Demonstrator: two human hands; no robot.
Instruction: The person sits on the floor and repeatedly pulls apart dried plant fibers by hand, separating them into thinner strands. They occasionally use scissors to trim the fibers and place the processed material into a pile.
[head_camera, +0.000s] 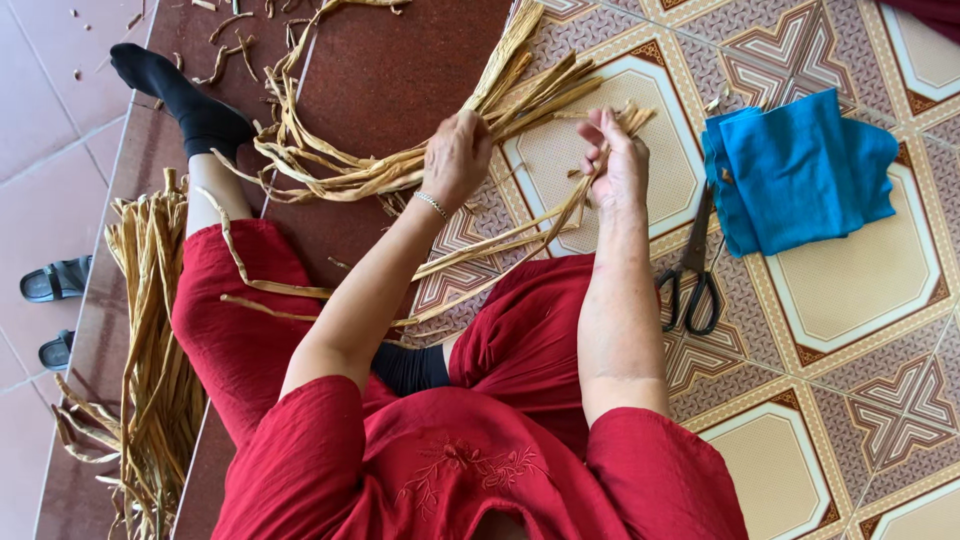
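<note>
I sit on the floor in red clothes with long dried plant strips spread before me. My left hand (457, 157) is closed around a bundle of tan strips (520, 85) that fans up and to the left. My right hand (617, 160) pinches a few thinner strips (500, 262) that trail down across my lap. The two hands are close together, a hand's width apart, above a patterned floor mat (840, 300).
Black-handled scissors (693, 275) lie right of my right arm. A folded blue cloth (795, 170) sits beyond them. A pile of dried strips (150, 350) lies at my left side. My black-socked foot (185, 100) stretches out at top left; sandals (55, 280) rest on the tiles.
</note>
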